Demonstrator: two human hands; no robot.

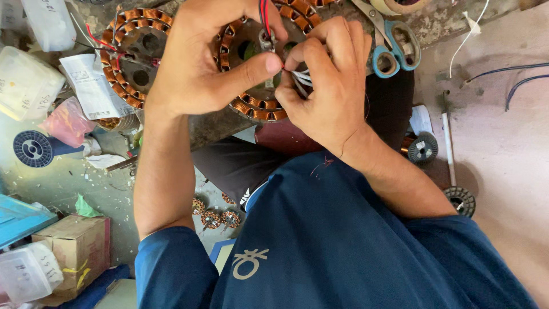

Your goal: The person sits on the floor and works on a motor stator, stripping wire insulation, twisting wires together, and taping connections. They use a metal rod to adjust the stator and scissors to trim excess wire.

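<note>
A round stator with copper coils (260,106) lies on the worn bench in front of me. My left hand (197,63) rests over its left side, thumb pressed toward the centre where red and black wires (265,17) come up. My right hand (331,86) pinches thin white sleeved leads (303,77) against the stator's middle. Both hands meet over the stator's hub, which they mostly hide.
A second copper-wound stator (128,54) lies to the left. Blue-handled scissors (394,51) lie at the right of the bench. Below on the floor are wire spools (33,149), a copper spool (422,147), small rotors (214,217), a cardboard box (74,246) and plastic containers (26,83).
</note>
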